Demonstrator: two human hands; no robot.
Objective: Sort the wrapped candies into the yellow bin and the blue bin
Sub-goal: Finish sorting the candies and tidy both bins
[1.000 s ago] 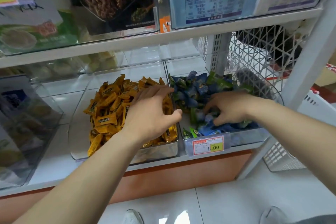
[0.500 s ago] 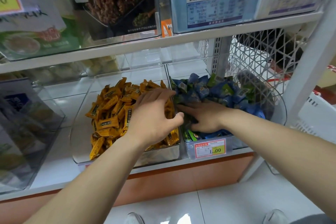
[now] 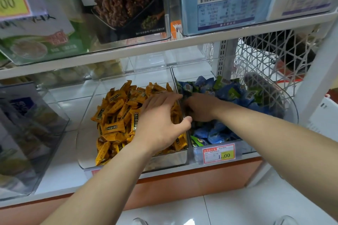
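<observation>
so the price tag (image 3: 218, 153) on the shelf front is my anchor here; the yellow bin (image 3: 172, 160) is sitting just left of it and the blue bin (image 3: 246, 149) is sitting right behind it, both clear tubs touching side by side; left hand (image 3: 161, 120) is lying on the yellow candies (image 3: 117, 115) up and left of the tag, fingers spread and relaxed, thumb poking toward the wall between the tubs, not gripping anything as far as i can see; right hand (image 3: 199, 108) is digging into the blue candies (image 3: 228, 95) just above the tag, fingers curling down into the pile, and honestly i can't tell if it's pinching a wrapper or just rummaging, the fingertips are buried; progress-wise it's looking mostly sorted to me; i'm seeing nothing but yellow in the left tub and no yellow showing behind the tag, just blue with some green wrappers (image 3: 196, 141) mixed in; whatever's left is probably strays hiding under the hands near that shared wall
</observation>
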